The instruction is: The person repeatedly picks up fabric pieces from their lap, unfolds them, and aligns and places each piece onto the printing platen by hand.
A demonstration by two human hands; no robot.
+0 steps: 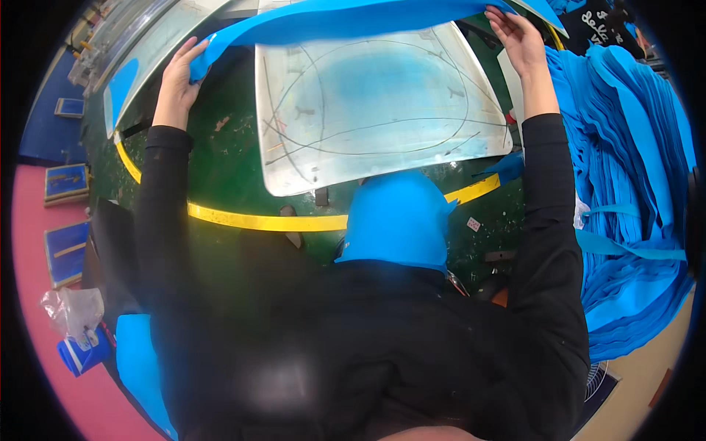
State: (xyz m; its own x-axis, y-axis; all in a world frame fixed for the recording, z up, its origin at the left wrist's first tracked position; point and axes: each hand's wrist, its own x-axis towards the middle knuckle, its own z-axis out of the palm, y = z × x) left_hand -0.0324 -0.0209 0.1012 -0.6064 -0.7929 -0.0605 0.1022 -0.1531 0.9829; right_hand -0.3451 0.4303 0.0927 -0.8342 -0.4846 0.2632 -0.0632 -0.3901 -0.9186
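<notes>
A long piece of bright blue fabric [338, 22] stretches across the top of the view between my two hands. My left hand [180, 82] pinches its left end, with the fingers closed over the cloth. At the other end, my right hand [519, 42] has its fingertips on the fabric's edge, thumb and fingers close together. Below the raised fabric lies a whitish board [290, 151] with curved dark lines and a blue-stained middle. Another blue fabric piece [397, 220] lies in front of my body, just below the board's near edge.
A tall heap of folded blue fabric [625, 147] stands at the right. The green table [228, 176] has a yellow edge strip [272, 221]. Other pale boards [158, 62] flank the left. Blue panels [68, 250] and a clear plastic bag [77, 312] are by the pink floor [33, 220].
</notes>
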